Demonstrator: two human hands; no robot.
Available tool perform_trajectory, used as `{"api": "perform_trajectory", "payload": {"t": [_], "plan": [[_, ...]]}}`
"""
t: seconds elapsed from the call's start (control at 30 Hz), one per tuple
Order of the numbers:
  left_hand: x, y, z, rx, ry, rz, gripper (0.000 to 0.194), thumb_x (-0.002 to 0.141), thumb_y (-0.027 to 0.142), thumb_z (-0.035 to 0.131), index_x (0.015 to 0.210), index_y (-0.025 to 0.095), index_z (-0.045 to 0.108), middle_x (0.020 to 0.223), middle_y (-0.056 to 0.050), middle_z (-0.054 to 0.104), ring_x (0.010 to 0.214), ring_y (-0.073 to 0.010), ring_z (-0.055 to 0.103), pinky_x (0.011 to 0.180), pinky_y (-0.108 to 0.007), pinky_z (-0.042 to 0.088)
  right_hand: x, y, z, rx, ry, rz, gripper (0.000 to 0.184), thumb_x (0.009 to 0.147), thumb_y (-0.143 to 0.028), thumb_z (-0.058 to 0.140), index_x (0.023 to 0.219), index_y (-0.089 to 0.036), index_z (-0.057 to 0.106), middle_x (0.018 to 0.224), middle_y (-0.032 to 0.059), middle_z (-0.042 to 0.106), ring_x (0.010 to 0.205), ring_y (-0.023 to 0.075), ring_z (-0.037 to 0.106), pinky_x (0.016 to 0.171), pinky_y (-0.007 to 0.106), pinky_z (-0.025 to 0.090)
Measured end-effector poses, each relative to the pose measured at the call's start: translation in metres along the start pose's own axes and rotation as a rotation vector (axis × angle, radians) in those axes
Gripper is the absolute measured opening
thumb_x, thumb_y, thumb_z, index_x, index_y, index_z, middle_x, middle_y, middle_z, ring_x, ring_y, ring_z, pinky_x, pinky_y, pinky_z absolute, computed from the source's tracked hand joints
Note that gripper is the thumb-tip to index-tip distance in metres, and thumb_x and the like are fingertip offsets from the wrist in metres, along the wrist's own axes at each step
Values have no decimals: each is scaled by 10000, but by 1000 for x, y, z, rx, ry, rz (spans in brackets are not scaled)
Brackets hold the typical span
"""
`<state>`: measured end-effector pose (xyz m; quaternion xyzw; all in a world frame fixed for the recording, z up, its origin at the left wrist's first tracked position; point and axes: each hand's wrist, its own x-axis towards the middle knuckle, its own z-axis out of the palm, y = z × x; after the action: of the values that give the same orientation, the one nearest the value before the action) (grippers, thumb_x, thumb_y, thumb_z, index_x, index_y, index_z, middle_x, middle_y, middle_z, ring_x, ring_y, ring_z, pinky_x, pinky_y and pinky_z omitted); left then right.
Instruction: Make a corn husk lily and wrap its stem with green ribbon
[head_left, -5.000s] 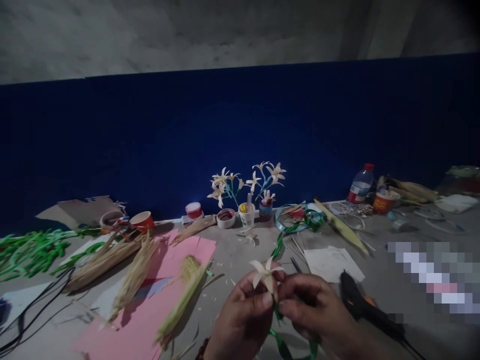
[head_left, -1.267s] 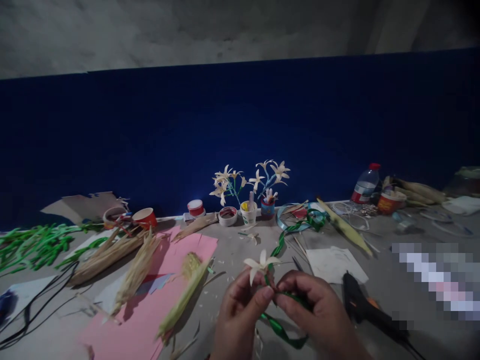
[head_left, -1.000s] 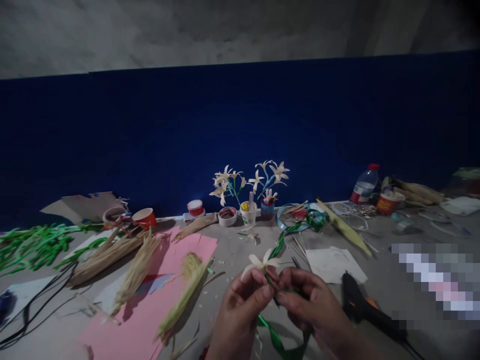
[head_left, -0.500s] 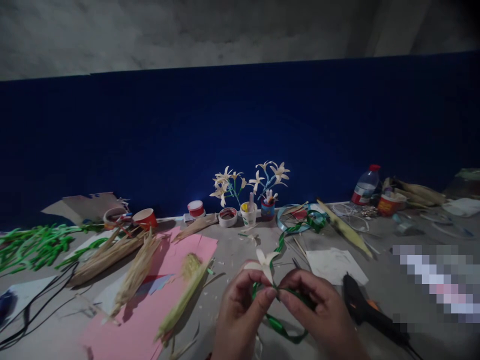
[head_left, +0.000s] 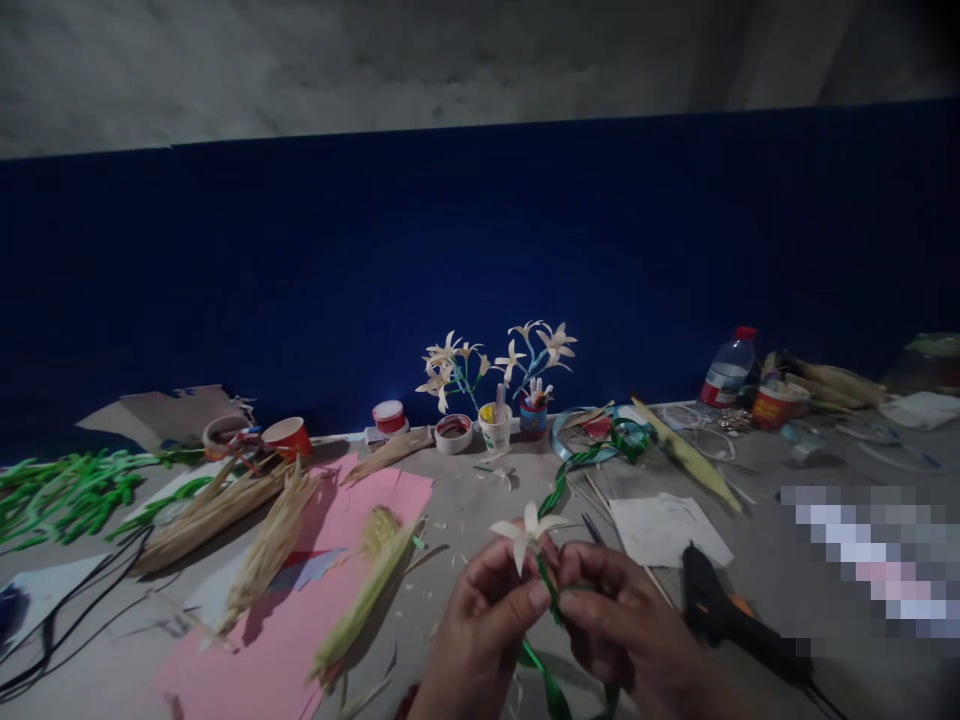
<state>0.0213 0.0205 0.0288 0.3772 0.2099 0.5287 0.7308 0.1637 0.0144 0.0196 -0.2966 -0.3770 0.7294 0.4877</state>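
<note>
A pale cream husk flower (head_left: 527, 535) with pointed petals shows above my left hand (head_left: 495, 610), whose thumb and fingers pinch its green stem (head_left: 550, 585). My right hand (head_left: 619, 615) is closed on the green ribbon at the stem's lower part, close beside the left. A loop of the glossy green ribbon (head_left: 553, 690) hangs below both hands. Behind the flower, more twisted green ribbon (head_left: 559, 485) runs back over the table to a coil. The fingertips hide part of where ribbon and stem meet.
A black glue gun (head_left: 731, 610) lies right of my hands, near a white paper sheet (head_left: 667, 530). On the left are pink paper (head_left: 247, 625), corn husks (head_left: 262, 560) and green pipe-cleaner-like stems (head_left: 71, 490). Finished flowers (head_left: 442, 365) stand at the back; a bottle (head_left: 727, 375) is back right.
The flower has tilted upright and shifted slightly left, showing more of its petals. My hands have turned a little, baring the green-wrapped stem, and the hanging ribbon loop has dropped lower.
</note>
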Motion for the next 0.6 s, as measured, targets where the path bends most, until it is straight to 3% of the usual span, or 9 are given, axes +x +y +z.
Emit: {"api": "perform_trajectory", "payload": {"t": [0.13, 0.27, 0.33, 0.43, 0.6], "plan": [[4, -3, -1, -79, -52, -8, 99, 689, 198, 781, 754, 164, 715, 765, -21, 633, 856, -190, 596, 826, -275, 418, 2, 4, 3, 93, -30, 108, 416, 612, -411, 847, 651, -202, 490, 380, -171, 266, 319, -5, 135, 311, 117, 120], [4, -5, -3, -45, -13, 10, 99, 703, 202, 781, 765, 172, 709, 789, -13, 641, 822, -164, 581, 798, -253, 417, 1, 4, 6, 49, 44, -1, 444, 611, -448, 832, 627, -208, 459, 411, -159, 285, 334, 0, 150, 326, 130, 131], [2, -6, -4, 23, 36, 55, 109, 710, 201, 784, 785, 186, 706, 803, -8, 651, 806, -150, 573, 773, -238, 419, -1, 3, 8, -102, 145, -138, 379, 656, -433, 801, 630, -194, 508, 441, -129, 348, 364, 20, 235, 355, 142, 203], [-2, -6, -4, 106, 116, 119, 150, 693, 220, 804, 804, 200, 705, 775, 5, 650, 772, -138, 565, 724, -219, 417, -5, 0, 8, -427, 262, -368, 206, 738, -296, 733, 639, -177, 597, 553, -49, 525, 515, 88, 472, 485, 174, 387], [-4, -3, -8, 137, 155, 86, 197, 678, 269, 817, 839, 200, 727, 793, -4, 658, 811, -157, 562, 769, -243, 425, -9, -7, 5, -768, 221, -445, 68, 783, -223, 644, 732, -188, 671, 694, 8, 667, 666, 153, 619, 618, 213, 489]]}}
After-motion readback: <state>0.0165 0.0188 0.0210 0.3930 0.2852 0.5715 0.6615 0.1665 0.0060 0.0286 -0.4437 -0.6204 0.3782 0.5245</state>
